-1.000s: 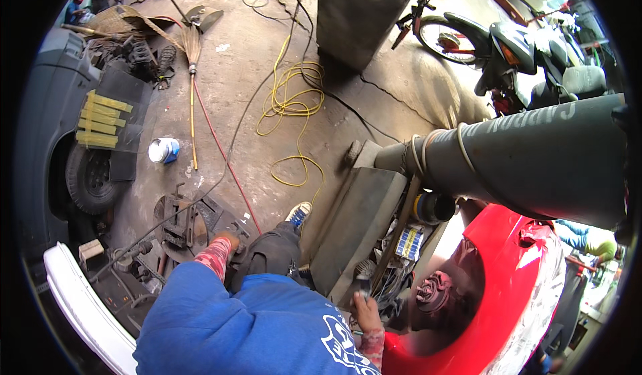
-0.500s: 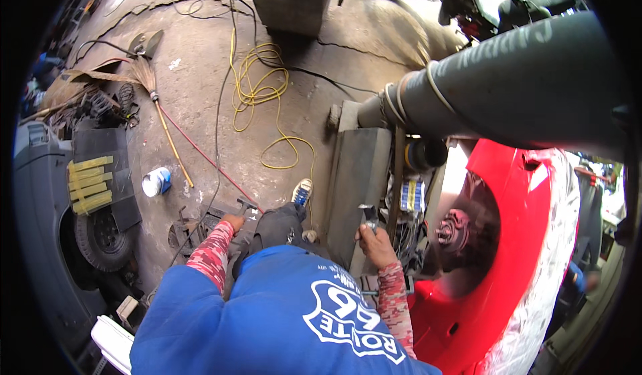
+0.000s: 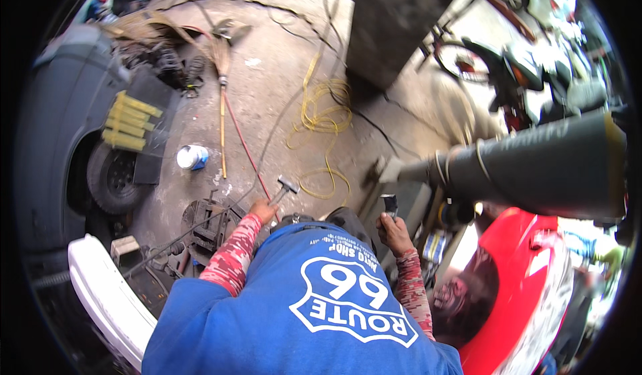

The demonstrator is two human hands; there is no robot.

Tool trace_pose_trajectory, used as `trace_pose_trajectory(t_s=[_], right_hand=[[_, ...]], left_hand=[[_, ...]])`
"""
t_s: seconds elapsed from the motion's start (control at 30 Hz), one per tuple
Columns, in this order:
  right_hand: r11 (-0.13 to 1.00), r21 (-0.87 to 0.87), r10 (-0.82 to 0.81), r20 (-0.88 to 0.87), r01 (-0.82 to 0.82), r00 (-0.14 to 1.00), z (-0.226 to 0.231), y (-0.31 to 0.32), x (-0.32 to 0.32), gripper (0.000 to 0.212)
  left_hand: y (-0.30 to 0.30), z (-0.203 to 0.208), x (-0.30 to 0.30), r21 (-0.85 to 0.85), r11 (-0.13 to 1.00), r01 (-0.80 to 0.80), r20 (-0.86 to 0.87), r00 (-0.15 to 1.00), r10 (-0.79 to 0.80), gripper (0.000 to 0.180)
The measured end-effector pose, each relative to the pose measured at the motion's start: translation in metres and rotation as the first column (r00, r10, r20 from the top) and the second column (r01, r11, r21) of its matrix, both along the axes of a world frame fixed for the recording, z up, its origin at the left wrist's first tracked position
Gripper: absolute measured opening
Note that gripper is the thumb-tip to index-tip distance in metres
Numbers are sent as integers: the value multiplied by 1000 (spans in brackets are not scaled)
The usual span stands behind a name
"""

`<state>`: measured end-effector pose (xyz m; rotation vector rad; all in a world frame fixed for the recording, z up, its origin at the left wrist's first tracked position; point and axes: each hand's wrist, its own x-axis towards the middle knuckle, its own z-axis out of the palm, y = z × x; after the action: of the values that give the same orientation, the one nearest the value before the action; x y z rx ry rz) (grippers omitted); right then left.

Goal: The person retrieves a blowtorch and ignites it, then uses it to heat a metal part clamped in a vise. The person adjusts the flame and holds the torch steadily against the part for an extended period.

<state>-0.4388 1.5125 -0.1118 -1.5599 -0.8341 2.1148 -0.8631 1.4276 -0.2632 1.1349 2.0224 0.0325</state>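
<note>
Lifted since earlier, a hammer (image 3: 288,185) sits in the left hand (image 3: 263,210), fingers wrapped round it, while at its three o'clock the right hand's fingers (image 3: 394,233) grip a dark-headed tool (image 3: 390,204).

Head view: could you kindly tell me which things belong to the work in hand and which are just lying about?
In hand, so likely in use:
hammer, in the left hand
dark-headed tool, in the right hand

Apparently just lying about:
broom
blue-and-white can
yellow cord
</note>
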Motion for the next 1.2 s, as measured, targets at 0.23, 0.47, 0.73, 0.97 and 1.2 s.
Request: trace_pose_trajectory(t_s=[0.23, 0.47, 0.73, 0.97, 1.2], right_hand=[[930, 210, 281, 119, -301, 952, -12, 95, -63, 38], [763, 227, 315, 686, -605, 656, -137, 140, 2, 43], [-139, 532, 645, 688, -835, 331, -306, 283, -38, 39], [640, -15, 630, 582, -769, 513, -230, 389, -41, 38], [979, -170, 167, 372, -110, 913, -187, 556, -282, 41]], left_hand=[[-71, -2, -36, -419, 673, -609, 136, 691, 710, 47], [-101, -32, -41, -654, 516, -554, 123, 595, 794, 36], [23, -55, -94, -744, 353, -568, -34, 559, 829, 30], [197, -37, -173, -417, 352, -838, 9, 383, 924, 19], [329, -93, -333, -389, 592, -706, -57, 660, 749, 31]])
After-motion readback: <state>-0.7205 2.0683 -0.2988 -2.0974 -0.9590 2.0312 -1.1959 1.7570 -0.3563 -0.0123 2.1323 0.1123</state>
